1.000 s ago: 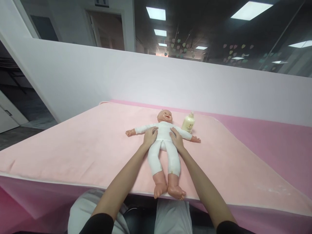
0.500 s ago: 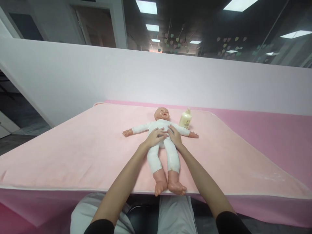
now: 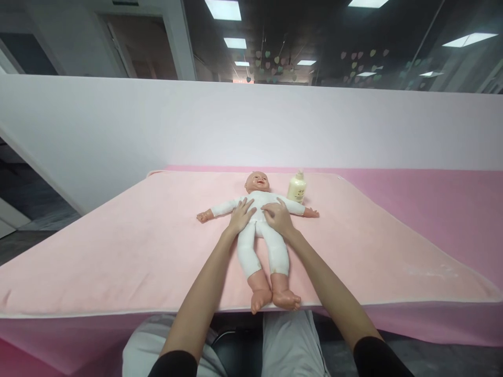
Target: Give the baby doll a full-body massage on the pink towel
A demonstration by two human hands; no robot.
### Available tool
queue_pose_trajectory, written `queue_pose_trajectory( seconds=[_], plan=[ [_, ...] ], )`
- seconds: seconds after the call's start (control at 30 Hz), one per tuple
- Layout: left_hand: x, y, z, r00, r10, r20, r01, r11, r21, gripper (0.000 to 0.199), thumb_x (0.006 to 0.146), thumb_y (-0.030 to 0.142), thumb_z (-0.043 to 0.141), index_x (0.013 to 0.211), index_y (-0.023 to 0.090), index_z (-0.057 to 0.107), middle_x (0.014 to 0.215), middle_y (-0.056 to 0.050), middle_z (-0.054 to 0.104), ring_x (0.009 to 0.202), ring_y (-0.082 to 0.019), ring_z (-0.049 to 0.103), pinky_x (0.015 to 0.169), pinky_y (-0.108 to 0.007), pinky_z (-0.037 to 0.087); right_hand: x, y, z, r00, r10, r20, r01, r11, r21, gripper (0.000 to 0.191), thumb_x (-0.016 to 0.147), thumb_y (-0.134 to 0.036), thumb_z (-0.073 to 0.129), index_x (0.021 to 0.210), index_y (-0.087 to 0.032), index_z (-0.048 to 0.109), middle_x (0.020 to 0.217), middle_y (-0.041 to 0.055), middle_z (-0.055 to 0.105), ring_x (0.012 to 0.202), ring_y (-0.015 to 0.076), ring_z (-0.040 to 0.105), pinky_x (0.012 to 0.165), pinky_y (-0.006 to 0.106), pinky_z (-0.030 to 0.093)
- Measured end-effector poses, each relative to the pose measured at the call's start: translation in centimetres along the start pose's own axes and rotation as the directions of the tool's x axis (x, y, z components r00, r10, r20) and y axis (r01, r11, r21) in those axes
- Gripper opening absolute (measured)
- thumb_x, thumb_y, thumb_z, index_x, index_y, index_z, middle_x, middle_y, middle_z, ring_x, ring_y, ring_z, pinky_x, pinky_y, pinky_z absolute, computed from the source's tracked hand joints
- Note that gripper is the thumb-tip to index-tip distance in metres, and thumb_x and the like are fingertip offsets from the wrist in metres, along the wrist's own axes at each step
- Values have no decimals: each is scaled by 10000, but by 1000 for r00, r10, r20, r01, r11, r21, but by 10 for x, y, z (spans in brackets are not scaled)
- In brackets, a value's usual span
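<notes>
A baby doll [image 3: 255,230] with a white cloth body lies on its back, head away from me, arms spread and bare feet at the near edge. My left hand [image 3: 240,215] rests along the left side of its torso with the fingers spread. On the other side of the belly lies my right hand [image 3: 278,216], its fingers stretched over the torso and partly bent. Neither hand grips anything. A pale yellow pump bottle [image 3: 296,187] stands just beyond the doll's arm on the right.
A peach towel [image 3: 129,251] with a white hem covers most of the pink table [image 3: 440,209]. Behind it runs a white partition [image 3: 251,125], with dark glass above. My legs and a dark seat [image 3: 238,352] are below the table's front edge.
My left hand has shifted left off the middle of the belly to the doll's side. The fingers of my right hand have bent more. The view has tilted slightly.
</notes>
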State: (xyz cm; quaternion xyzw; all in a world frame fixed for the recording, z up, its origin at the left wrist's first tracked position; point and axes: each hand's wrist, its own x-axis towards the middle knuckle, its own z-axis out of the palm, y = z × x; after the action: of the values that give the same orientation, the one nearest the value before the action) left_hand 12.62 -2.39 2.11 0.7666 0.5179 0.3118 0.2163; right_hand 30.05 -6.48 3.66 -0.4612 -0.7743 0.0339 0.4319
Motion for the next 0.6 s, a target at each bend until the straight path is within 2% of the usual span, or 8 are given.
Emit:
queue_pose_trajectory(
  seconds=[0.07,0.13,0.27,0.33,0.43,0.6],
  plan=[
    [1,-11,2,994,8,-106,-16,997,-75,497,932,421,336,1375,218,435,1496,-68,334,1412,-222,228,1151,-440,180,-1,-17,-1,989,-77,130,70,996,62,261,799,-141,483,893,-234,709,970,17,711,985,181,629,1106,452,264],
    [0,-18,3,981,33,-190,-57,991,-120,466,935,354,330,1330,164,490,1425,-87,447,1360,-191,346,1141,-373,242,-3,-28,1,962,-114,248,97,992,82,288,790,-125,483,920,-241,712,1052,20,695,1095,187,590,1104,450,259],
    [0,-19,4,963,24,-269,-68,986,-154,426,920,290,363,1258,115,554,1334,-108,543,1265,-196,475,1103,-364,321,-4,-29,3,922,-31,386,16,999,44,332,865,-218,476,1144,-285,641,1355,31,506,1341,227,356,1121,567,56],
    [1,-19,5,960,21,-279,-67,986,-155,408,915,281,376,1241,131,571,1321,-96,557,1255,-199,486,1100,-375,328,-1,-21,2,917,53,394,-69,997,26,351,903,-317,466,1236,-315,574,1436,20,403,1386,237,263,1101,605,-20],
    [2,-19,6,958,19,-287,-66,986,-154,393,910,279,390,1221,145,589,1312,-86,566,1255,-204,487,1100,-381,331,5,-6,3,920,178,349,-188,982,-7,373,933,-392,414,1287,-340,519,1471,0,345,1404,235,213,1082,629,-61],
    [-1,-11,2,956,24,-293,-65,989,-132,403,905,242,383,1230,104,578,1306,-117,566,1241,-216,500,1088,-381,347,6,20,9,923,321,214,-322,946,-29,444,915,-464,424,1331,-319,481,1509,22,267,1412,263,178,1100,613,12]
  ],
)
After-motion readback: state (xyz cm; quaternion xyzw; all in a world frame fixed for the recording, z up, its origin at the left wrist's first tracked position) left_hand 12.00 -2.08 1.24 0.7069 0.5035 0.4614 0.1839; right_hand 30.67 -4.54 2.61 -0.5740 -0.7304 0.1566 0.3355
